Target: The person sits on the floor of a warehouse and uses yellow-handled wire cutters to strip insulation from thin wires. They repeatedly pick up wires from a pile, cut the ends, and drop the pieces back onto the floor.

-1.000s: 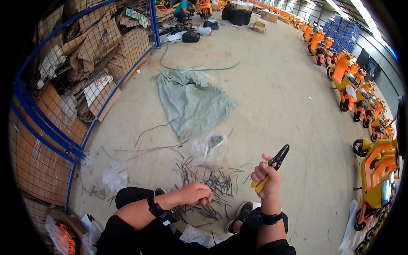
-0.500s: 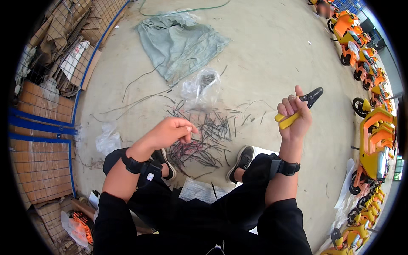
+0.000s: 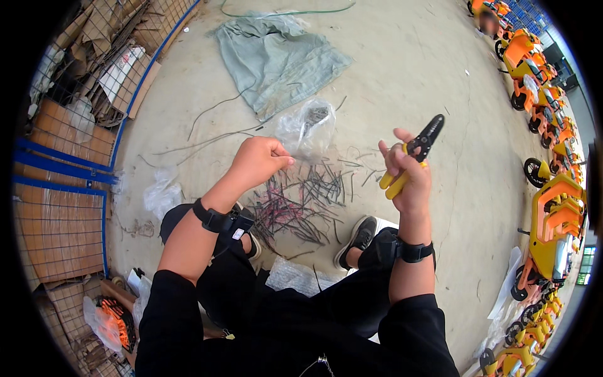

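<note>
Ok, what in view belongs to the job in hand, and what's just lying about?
Likely in the job:
yellow-handled black pliers, in the right hand
loose pile of thin, mostly dark strips
probably the clear plastic bag with dark bits inside

Seemingly lying about:
rumpled grey-green sheet
crumpled clear plastic, left
orange-and-yellow scooters, right

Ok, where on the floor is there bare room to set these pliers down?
The widest bare patch of floor lies between the pliers and the row of scooters on the right; another runs right of the grey-green sheet. It's crowded between and ahead of the shoes: dark strips, with a clear plastic bag just beyond.
</note>
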{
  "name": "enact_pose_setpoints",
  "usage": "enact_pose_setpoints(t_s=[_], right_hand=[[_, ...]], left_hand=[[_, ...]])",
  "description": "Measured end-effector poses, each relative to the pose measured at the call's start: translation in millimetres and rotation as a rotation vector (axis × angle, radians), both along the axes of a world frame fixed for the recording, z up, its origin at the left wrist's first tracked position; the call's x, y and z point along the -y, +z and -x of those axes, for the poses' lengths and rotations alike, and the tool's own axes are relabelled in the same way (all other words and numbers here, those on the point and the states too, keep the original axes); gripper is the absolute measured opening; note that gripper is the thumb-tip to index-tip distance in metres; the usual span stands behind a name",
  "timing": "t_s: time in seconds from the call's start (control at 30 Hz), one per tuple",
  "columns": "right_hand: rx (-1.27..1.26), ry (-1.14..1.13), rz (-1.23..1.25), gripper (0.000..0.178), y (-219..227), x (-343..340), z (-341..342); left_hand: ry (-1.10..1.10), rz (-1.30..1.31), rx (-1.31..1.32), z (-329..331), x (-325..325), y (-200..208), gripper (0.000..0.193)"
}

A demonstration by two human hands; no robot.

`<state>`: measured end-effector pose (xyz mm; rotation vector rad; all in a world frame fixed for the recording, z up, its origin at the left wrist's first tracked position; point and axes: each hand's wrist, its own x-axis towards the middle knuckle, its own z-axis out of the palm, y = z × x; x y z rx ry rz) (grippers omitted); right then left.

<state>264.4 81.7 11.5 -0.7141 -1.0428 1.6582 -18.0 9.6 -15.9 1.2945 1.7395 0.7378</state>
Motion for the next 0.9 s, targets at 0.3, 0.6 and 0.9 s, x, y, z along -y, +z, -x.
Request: enact_pose_setpoints(t_s=[0.3, 0.6, 0.9], right_hand=[[0.027, 0.17, 0.115, 0.042, 1, 9, 5], [0.11, 0.259, 0.181, 0.046, 1, 13, 9], [0.065, 0.51, 0.29, 0.04, -5, 28, 30]], left_hand=[[-0.327, 0.079, -0.154, -23, 8, -28, 0.018], [-0.086, -0.28, -0.422, -24, 13, 6, 0.024], [-0.248, -0.156, 0.58, -65, 17, 15, 0.043]])
